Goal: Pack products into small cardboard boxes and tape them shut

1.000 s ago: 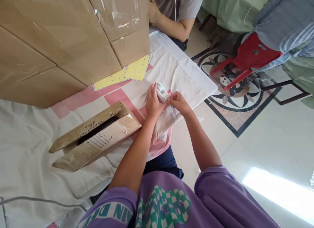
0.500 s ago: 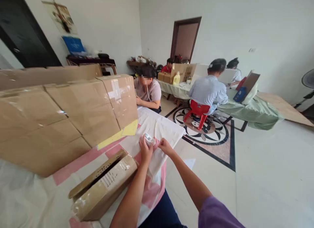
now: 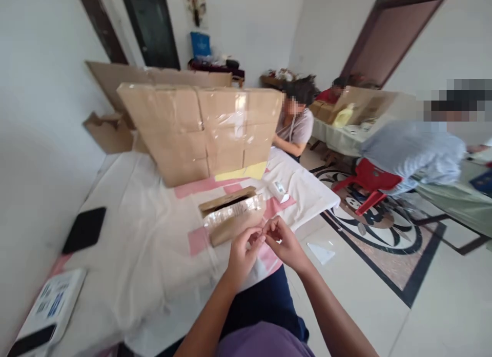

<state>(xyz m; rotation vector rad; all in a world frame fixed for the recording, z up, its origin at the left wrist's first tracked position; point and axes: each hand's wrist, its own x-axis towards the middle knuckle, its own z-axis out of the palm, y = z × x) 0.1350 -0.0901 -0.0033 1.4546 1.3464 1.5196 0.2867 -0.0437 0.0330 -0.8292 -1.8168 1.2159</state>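
Observation:
My left hand (image 3: pixel 246 249) and my right hand (image 3: pixel 280 242) meet over the table's front edge, fingertips pinched together. Whatever is between the fingers is too small to make out. Just behind them is a small open cardboard box (image 3: pixel 236 226), its flap raised and clear tape along its top. Beyond the box, to the right, a small white spool-like object (image 3: pixel 280 191) sits on the pink and white tablecloth (image 3: pixel 165 229), apart from both hands.
A tall cardboard partition (image 3: pixel 226 126) stands across the table. On the left lie a black tablet-like object (image 3: pixel 84 230), a white box (image 3: pixel 57 305) and a dark phone (image 3: pixel 34 340). A person (image 3: pixel 295 118) sits behind the partition; another sits on a red chair (image 3: pixel 374 177) at right.
My left hand has let go of the small white object, now on the cloth. Both hands have come together nearer my body. The view has turned left.

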